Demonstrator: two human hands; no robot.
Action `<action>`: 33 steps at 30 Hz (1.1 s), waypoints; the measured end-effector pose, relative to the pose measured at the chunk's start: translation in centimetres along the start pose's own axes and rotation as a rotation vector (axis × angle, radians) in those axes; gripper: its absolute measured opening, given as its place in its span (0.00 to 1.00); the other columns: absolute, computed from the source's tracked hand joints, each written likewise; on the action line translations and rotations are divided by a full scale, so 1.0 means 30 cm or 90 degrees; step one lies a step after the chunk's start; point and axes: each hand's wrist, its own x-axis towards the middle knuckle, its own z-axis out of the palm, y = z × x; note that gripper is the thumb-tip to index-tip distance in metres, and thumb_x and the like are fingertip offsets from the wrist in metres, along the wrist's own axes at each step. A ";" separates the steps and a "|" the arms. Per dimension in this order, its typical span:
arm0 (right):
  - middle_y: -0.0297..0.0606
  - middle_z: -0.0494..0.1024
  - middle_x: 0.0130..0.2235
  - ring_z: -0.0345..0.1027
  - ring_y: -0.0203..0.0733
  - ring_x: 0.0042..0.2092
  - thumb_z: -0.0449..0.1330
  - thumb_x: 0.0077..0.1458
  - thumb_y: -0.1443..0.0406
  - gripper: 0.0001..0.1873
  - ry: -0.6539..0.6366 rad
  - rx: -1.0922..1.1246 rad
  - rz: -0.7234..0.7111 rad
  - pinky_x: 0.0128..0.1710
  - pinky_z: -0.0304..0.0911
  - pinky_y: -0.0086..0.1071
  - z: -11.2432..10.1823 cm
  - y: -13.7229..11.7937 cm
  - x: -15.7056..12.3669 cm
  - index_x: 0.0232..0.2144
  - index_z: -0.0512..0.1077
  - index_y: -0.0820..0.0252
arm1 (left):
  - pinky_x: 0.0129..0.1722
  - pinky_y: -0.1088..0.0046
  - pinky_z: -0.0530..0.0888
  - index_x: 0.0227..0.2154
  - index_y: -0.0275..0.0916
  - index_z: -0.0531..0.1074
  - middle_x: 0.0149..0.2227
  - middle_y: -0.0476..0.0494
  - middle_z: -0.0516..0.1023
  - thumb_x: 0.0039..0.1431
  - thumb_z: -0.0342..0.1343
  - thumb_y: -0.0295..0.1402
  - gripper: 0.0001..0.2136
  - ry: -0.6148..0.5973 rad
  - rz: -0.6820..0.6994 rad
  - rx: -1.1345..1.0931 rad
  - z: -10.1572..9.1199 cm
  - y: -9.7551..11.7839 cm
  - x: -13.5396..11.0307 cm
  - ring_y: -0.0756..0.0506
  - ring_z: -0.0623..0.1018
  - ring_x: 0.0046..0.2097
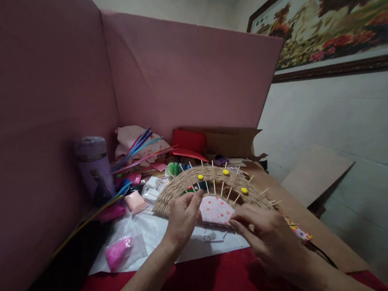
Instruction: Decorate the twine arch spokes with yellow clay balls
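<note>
A fan-shaped craft piece (181, 181) stands in front of me, its wide arch woven from brown twine over thin wooden sticks. Three yellow dots (225, 172) sit on the arch. At its base is a half circle of pale cloth (215, 209) with red dots. My left hand (185, 217) grips the piece by the left end of this half circle, thumb towards me. At the lower right edge of the cloth, my right hand (265, 229) has thumb and fingers pinched together. A thin strand shows below them; what the fingertips hold is hidden.
A lilac tumbler (94, 170) stands at the left by the pink panel. Colourful pipe cleaners (136, 149), small packets and a red item (189, 141) lie behind the piece. A bag of pink clay-like stuff (119, 252) lies front left on white sheeting; cardboard (324, 238) is at right.
</note>
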 end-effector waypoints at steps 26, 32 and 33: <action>0.40 0.73 0.39 0.67 0.42 0.38 0.56 0.53 0.72 0.13 0.054 0.196 -0.060 0.37 0.65 0.36 0.163 0.003 0.146 0.42 0.68 0.57 | 0.22 0.79 0.61 0.34 0.34 0.70 0.27 0.48 0.73 0.43 0.64 0.43 0.20 -0.080 -0.148 -0.371 0.009 -0.054 0.013 0.53 0.69 0.24; 0.39 0.73 0.39 0.67 0.43 0.42 0.54 0.56 0.72 0.10 0.084 0.251 -0.069 0.41 0.64 0.36 0.184 0.031 0.139 0.39 0.69 0.56 | 0.23 0.77 0.64 0.32 0.34 0.68 0.24 0.49 0.73 0.48 0.61 0.43 0.16 -0.121 -0.157 -0.390 0.020 -0.053 0.007 0.52 0.70 0.23; 0.39 0.73 0.39 0.67 0.43 0.42 0.55 0.56 0.72 0.10 0.088 0.251 -0.066 0.41 0.64 0.36 0.186 0.031 0.137 0.39 0.70 0.56 | 0.22 0.78 0.64 0.32 0.34 0.68 0.23 0.50 0.73 0.47 0.61 0.42 0.16 -0.122 -0.164 -0.389 0.020 -0.049 0.007 0.52 0.70 0.22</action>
